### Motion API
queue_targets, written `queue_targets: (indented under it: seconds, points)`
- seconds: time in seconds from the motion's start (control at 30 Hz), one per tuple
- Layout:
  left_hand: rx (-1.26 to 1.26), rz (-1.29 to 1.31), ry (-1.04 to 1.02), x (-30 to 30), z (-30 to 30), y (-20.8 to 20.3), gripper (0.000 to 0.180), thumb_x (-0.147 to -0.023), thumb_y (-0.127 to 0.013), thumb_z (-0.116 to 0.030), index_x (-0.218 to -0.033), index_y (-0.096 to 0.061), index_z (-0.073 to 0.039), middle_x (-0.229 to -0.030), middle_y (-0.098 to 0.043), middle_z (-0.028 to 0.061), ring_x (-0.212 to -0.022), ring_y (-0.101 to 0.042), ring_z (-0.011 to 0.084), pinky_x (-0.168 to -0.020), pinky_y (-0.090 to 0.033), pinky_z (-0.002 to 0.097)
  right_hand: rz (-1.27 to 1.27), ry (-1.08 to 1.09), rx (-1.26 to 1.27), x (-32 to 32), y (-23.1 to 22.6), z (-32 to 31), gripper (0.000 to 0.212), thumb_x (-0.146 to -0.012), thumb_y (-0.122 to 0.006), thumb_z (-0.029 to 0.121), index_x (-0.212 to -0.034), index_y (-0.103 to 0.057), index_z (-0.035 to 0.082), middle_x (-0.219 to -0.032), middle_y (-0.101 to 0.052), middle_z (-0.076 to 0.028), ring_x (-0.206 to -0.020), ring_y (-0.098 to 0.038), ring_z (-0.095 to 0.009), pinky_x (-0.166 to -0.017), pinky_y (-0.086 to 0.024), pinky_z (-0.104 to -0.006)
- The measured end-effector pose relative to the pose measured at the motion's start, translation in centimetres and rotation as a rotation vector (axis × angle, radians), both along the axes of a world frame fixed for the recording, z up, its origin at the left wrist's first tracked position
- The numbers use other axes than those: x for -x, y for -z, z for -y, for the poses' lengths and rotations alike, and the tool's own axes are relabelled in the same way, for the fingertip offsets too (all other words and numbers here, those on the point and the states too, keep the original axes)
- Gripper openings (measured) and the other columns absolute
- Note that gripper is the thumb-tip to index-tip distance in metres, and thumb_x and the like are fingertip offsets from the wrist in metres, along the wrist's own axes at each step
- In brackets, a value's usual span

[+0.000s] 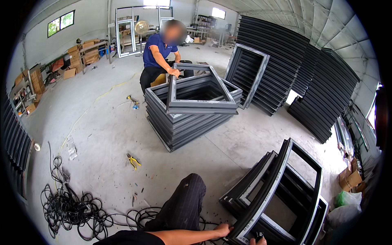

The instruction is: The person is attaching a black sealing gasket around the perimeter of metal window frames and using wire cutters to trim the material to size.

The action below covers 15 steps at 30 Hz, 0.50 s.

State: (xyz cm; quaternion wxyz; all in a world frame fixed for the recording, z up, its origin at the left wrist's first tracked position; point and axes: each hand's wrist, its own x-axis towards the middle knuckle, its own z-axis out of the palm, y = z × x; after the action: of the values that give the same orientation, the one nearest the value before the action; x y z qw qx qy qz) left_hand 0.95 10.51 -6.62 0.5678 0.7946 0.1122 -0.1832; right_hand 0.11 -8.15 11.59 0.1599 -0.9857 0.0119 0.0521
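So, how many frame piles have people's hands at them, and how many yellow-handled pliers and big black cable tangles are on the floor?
Frame piles: 2, the near pile by the left hand and the middle pile by the co-worker's hand
Yellow-handled pliers: 1
Black cable tangle: 1
Total: 4

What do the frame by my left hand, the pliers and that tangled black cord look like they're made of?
Frame: probably coated metal, matte dark grey; crisp profile edges suggest it, though plastic is possible.
Pliers: likely dark steel head; grips plastic or rubber, by their even yellow.
Cord: probably rubber or plastic sheathing, black with slight sheen, since it falls in loose loops.
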Motion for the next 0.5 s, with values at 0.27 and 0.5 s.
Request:
queue_targets:
  seconds: [0.27, 0.5]
  points:
    - [-0.093, 0.028, 0.004, 0.1, -1.4, -3.9, 0.044, -0.093, -0.044, -0.042, -0.097, -0.066, -0.004, -0.091, -0.066, 0.0213, -0.09, -0.062, 0.0395, -0.076, -0.047, 0.0477, 0.209, -0.031, -0.152, -1.4, 3.7, 1.0, 0.038, -0.067, -0.066, 0.03, -0.089, -0.06, 0.0, -0.083, -0.063, -0.022, -0.082, -0.06, -0.042, -0.074, -0.048, -0.0487]
    - [-0.154, 0.024, -0.198, -2.6, -5.2, -5.2, 0.039, -0.093, -0.048, -0.041, -0.099, -0.067, -0.008, -0.075, -0.067, 0.0121, -0.073, -0.065, 0.0299, -0.068, -0.047, 0.042, 0.183, -0.032, -0.105, -4.5, 1.0, -4.4, 0.037, -0.069, -0.064, 0.033, -0.081, -0.059, -0.002, -0.078, -0.064, -0.022, -0.077, -0.062, -0.041, -0.07, -0.05, -0.0474]
